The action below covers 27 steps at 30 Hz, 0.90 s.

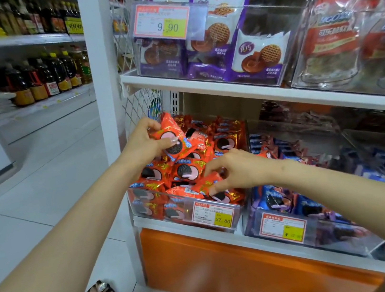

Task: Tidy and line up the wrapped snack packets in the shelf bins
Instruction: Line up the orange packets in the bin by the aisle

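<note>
Your left hand [146, 141] holds one orange-red foil-wrapped biscuit packet [172, 136] raised above the heap, fingers [172, 140] clamped on it. Your right hand [236, 171] pinches a second orange-red packet [208, 182] lying on the pile near the front of the clear plastic bin [146, 211] on the lower white shelf [163, 226]. Just beside it, to the right, stands a clear bin of blue packets [329, 233].

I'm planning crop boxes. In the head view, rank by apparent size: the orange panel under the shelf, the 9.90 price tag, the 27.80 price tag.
1. orange panel
2. 9.90 price tag
3. 27.80 price tag, which looks smaller, though camera distance may explain it.
</note>
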### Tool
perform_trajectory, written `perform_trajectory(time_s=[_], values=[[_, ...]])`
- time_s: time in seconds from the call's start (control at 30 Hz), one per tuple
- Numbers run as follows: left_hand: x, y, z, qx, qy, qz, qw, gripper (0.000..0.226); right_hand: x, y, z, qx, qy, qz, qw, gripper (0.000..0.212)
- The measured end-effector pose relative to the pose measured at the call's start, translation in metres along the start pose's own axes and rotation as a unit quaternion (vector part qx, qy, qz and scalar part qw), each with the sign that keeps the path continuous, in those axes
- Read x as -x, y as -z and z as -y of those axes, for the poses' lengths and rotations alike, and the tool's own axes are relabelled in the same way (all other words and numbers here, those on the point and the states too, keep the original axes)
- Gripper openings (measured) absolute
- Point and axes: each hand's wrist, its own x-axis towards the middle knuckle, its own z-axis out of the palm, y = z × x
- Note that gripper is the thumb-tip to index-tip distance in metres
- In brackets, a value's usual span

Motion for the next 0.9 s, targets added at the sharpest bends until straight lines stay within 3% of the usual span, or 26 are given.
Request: perform_trajectory(time_s=[0.1, 0.23, 0.37, 0.5, 0.63, 0.8, 0.9], values=[[0.006, 0.004, 0.000, 0.003, 0.000, 0.014, 1.000, 0.030, 0.003, -0.001, 0.001, -0.013, -0.012, 0.049, 0.999, 0.048], [0.013, 0.010, 0.000, -0.042, -0.023, 0.021, 0.999, 0.031, -0.001, 0.014, 0.000, -0.012, -0.050, 0.033, 0.998, 0.041], [0.015, 0.012, 0.002, -0.035, -0.027, 0.020, 0.999, 0.033, -0.007, 0.003, 0.002, 0.019, -0.037, 0.106, 0.993, 0.026], [0.018, 0.015, 0.000, -0.047, -0.038, 0.022, 0.998, 0.040, -0.004, 0.002, 0.004, 0.006, -0.065, 0.033, 0.997, 0.036], [0.019, 0.015, -0.001, -0.072, -0.038, 0.025, 0.996, 0.028, 0.000, -0.013, 0.008, 0.069, -0.060, -0.026, 0.995, 0.027], [0.020, 0.017, 0.000, -0.092, -0.036, 0.033, 0.995, 0.031, 0.005, -0.006, 0.002, -0.016, -0.079, -0.011, 0.997, 0.042], [0.021, 0.016, 0.000, -0.085, -0.036, 0.045, 0.995, 0.026, 0.006, -0.008, 0.000, 0.036, -0.074, -0.008, 0.997, 0.037]])
